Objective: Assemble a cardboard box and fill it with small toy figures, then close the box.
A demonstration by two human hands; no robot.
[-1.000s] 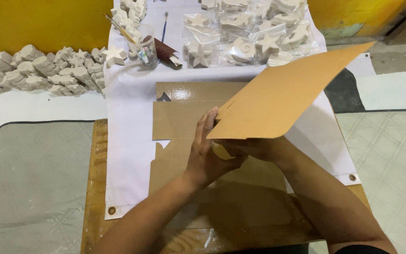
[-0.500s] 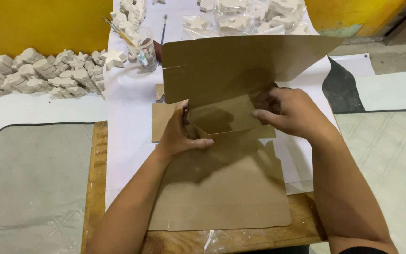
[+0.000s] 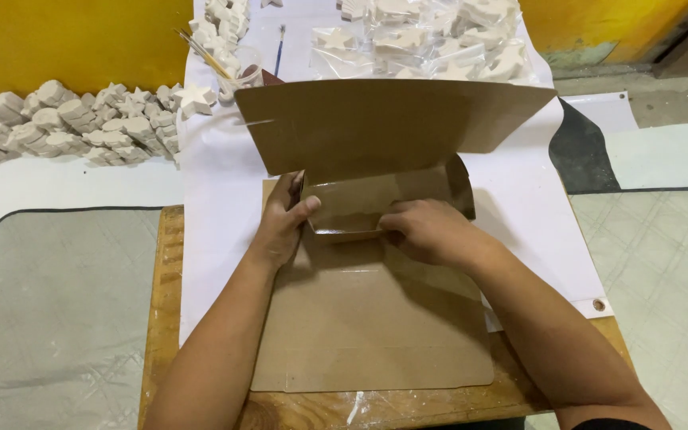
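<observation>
A brown cardboard box blank (image 3: pixel 376 127) is half folded in front of me, its big lid flap raised toward the back. My left hand (image 3: pixel 282 223) grips the box's left side wall, thumb over the folded front edge. My right hand (image 3: pixel 428 231) presses on the front wall and the right side flap. A second flat cardboard sheet (image 3: pixel 368 326) lies under the box on the wooden board (image 3: pixel 165 318).
A white cloth (image 3: pixel 216 199) covers the surface beyond the board. White plaster figures (image 3: pixel 65 127) are heaped at the left, more in clear bags (image 3: pixel 431 40) at the back. A cup with brushes (image 3: pixel 236 72) stands behind the lid. Grey mats (image 3: pixel 49 310) lie on both sides.
The cardboard went from a flat sheet held up in my hands to a lowered, folded box shape. Both hands moved onto its walls, and the lid flap now stands up behind.
</observation>
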